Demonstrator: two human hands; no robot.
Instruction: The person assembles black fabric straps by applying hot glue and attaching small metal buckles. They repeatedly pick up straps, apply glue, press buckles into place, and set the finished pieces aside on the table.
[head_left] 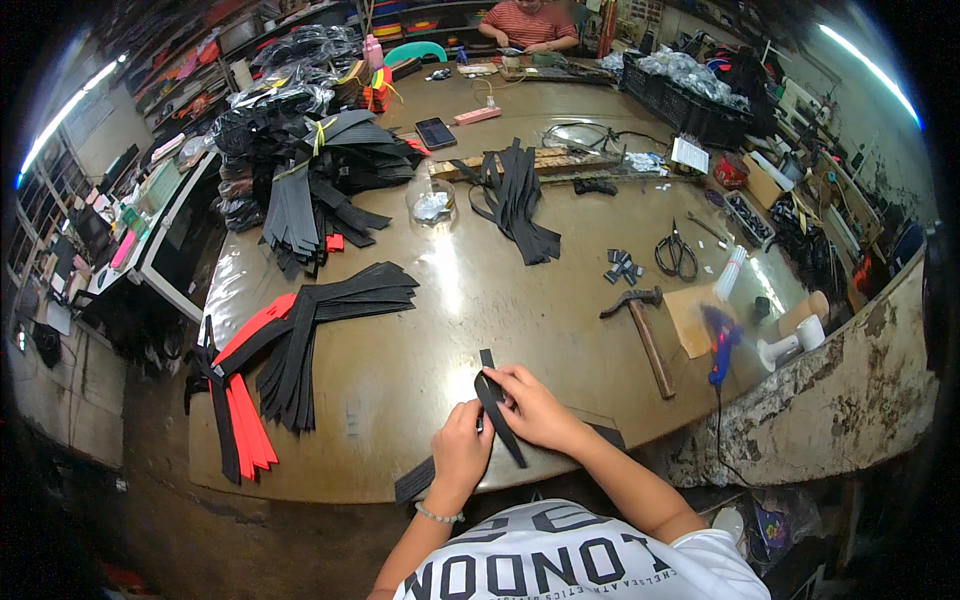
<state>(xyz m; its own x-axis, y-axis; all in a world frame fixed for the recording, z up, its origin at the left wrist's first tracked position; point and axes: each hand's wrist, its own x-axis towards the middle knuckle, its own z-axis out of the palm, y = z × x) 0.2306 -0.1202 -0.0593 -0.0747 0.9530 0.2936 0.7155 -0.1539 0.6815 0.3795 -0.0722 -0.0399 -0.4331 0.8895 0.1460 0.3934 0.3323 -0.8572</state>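
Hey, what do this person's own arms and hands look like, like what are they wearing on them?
The left hand and right hand are both ungloved, and the forearms are bare. A pale beaded bracelet circles the left wrist; no band shows on the right. The shirt is white with dark printed lettering and a short right sleeve.

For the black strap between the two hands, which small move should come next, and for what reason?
Probably, press the black strap flat at its bend with the right hand: the strap appears to fold over itself there, that hand's fingers touch it nearby, and the left hand is curled close beside, seemingly ready to steady it.
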